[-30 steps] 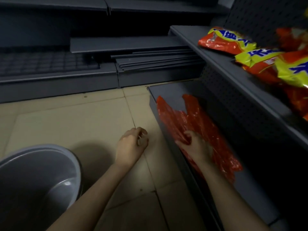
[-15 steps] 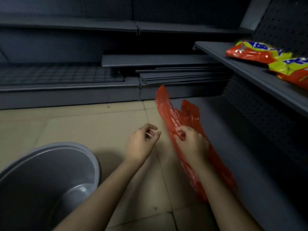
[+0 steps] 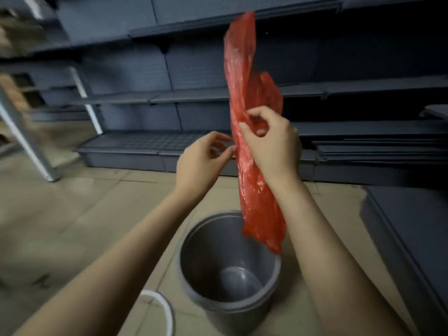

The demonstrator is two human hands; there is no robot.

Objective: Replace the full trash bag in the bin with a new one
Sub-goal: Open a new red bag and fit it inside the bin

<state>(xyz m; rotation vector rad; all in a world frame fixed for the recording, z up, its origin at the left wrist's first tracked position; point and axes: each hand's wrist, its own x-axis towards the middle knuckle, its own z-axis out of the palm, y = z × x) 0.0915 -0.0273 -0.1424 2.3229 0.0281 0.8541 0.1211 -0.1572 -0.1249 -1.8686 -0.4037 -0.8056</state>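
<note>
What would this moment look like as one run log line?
step: opening new bag | right hand: pinches red bag | left hand: fingertips at bag edge | bin: unlined, below bag

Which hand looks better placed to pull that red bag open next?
Probably the left hand: its fingertips are at the red bag's edge, while the right hand pinches it above the bin.

The bin (image 3: 230, 270) mouth at 6 o'clock below my hands stands open, its far rim overhung by the hanging red bag (image 3: 252, 166). Bare floor (image 3: 72, 214) lies at 9 o'clock; shelving (image 3: 194, 98) blocks 12 o'clock and a low shelf base (image 3: 412, 226) blocks 3 o'clock.
</note>
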